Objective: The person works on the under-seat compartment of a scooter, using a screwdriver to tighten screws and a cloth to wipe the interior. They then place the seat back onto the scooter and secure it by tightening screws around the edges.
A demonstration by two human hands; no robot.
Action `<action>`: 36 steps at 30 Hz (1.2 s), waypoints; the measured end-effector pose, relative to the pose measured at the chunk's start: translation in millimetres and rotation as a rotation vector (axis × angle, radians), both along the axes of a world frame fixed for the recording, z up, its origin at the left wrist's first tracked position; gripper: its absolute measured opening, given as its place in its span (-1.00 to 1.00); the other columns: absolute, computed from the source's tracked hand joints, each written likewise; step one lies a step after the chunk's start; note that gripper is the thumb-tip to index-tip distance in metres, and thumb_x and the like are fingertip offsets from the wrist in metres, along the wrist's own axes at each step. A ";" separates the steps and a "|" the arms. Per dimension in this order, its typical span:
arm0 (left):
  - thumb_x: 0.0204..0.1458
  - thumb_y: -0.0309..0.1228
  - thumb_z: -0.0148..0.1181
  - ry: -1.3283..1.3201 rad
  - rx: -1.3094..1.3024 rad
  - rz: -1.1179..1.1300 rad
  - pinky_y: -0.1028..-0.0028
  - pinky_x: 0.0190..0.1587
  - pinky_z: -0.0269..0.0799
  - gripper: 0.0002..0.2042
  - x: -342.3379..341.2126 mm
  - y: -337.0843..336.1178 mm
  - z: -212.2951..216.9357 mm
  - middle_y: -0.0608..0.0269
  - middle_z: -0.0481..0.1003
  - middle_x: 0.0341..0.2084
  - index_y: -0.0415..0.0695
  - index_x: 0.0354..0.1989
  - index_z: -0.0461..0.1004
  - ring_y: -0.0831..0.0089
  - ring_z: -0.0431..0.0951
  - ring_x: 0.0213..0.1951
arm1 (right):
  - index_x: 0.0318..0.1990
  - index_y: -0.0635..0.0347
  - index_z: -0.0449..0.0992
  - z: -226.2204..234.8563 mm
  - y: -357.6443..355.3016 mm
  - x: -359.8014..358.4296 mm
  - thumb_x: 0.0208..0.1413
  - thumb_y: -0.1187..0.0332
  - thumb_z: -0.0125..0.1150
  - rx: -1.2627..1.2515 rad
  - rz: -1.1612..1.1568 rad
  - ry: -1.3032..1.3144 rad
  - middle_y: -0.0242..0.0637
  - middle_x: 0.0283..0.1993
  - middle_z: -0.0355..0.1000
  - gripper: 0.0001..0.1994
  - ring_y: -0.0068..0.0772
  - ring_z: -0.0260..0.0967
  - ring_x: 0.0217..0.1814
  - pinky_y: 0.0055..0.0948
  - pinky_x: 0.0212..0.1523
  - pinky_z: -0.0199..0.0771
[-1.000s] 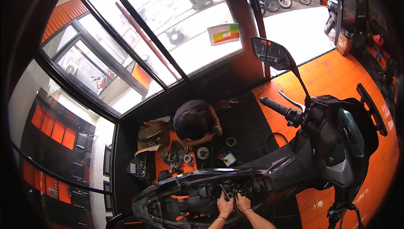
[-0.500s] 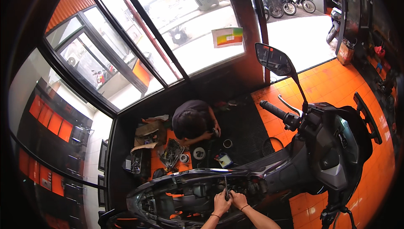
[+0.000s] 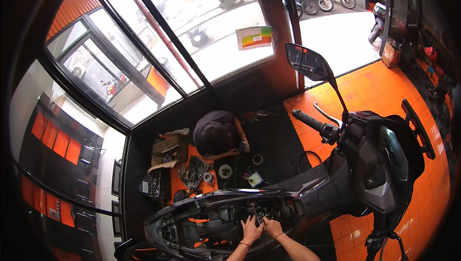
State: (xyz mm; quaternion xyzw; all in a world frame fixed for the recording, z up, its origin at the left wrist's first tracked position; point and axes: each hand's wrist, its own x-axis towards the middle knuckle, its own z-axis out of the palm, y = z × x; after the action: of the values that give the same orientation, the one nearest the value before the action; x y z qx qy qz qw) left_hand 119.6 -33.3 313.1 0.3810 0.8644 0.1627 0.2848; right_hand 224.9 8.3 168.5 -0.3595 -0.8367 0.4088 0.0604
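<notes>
Both my hands are over the uncovered middle of a dark scooter [image 3: 307,195], whose seat area lies bare to its inner parts. My left hand [image 3: 251,231] has its fingers spread over the opening, next to a slim dark rod-like tool [image 3: 256,210]. My right hand [image 3: 272,227] is closed near the tool's lower end, its fingertips pointing left and down. The tool slants into the engine parts; its exact kind and far tip are too dark to make out.
Beyond the scooter a co-worker [image 3: 215,134] crouches on a black mat, hands on a small part. Around them are a cardboard box [image 3: 169,151], a metal casing [image 3: 195,172] and a white-topped container [image 3: 254,179]. The scooter's mirror [image 3: 307,62] and handlebar [image 3: 309,120] jut up at right.
My left hand's fingers have loosened and spread. The tool, more upright before, now leans left at its top. The view has shifted slightly, and the co-worker's head sits lower.
</notes>
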 end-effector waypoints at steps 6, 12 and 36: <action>-0.19 -0.57 0.12 0.345 -0.028 -0.669 -0.14 0.48 -0.37 -0.40 -15.0 8.6 6.6 0.09 0.22 0.39 0.32 0.09 0.59 -0.03 -0.06 0.49 | -0.11 0.11 0.45 -5.5 4.3 2.9 0.16 0.24 0.16 0.005 0.063 -0.035 -0.05 -0.43 0.57 -0.78 0.07 0.58 -0.38 -0.01 -0.39 0.56; -0.01 -0.33 0.35 -0.187 0.345 0.967 0.22 0.21 0.31 -0.31 35.5 4.6 -18.3 -0.20 0.32 0.23 -0.48 0.24 0.25 0.04 0.38 0.22 | -0.11 0.13 0.45 6.2 4.2 -1.6 0.15 0.24 0.16 0.005 -0.021 -0.034 -0.01 -0.45 0.55 -0.77 0.10 0.57 -0.38 -0.02 -0.40 0.56; -0.10 -0.50 0.17 -0.165 0.074 0.282 0.28 -0.10 0.46 -0.62 28.6 -12.3 -29.9 -0.04 0.57 -0.24 -0.41 -0.07 0.47 0.24 0.57 -0.22 | -0.02 0.15 0.45 -7.6 -26.7 0.9 0.11 0.33 0.12 0.099 -0.122 0.022 -0.16 -0.23 0.46 -0.72 -0.11 0.55 -0.25 -0.18 -0.27 0.55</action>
State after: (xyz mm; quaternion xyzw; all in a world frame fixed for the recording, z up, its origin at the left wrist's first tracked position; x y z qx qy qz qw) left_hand 148.2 -45.6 283.2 0.2512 0.8764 0.2636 0.3151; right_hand 225.8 -18.4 161.0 -0.4018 -0.8318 0.3663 0.1121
